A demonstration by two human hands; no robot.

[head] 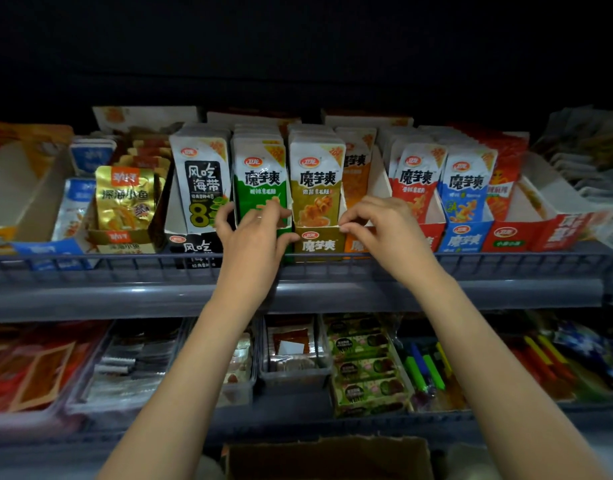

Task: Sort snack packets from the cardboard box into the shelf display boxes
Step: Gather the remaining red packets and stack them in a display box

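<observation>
the left hand [254, 233] is clamped on the front of the green packets [260, 178]: its thumb sits on their left side and its fingers curl over the face of the front packet. the right hand [384, 230] has bent fingers, and its thumb and fingertips pinch the front right corner of the olive display box [319, 241]. between the two hands stand the olive packets [315, 181], upright in that box. just left of the left hand is a row of black seaweed packets [201, 181], and further left a gold packet [125, 199]. behind the right hand stand orange packets [355, 174]; to its right are red packets [416, 181], then blue packets [466, 185]. all these rows sit on the upper shelf, behind a wire rail [125, 261] that runs under both wrists. below the forearms, a lower shelf holds clear trays [294, 372] of other goods. nearest the person, between the elbows, is the open cardboard box [329, 459]; what is inside it cannot be made out.
</observation>
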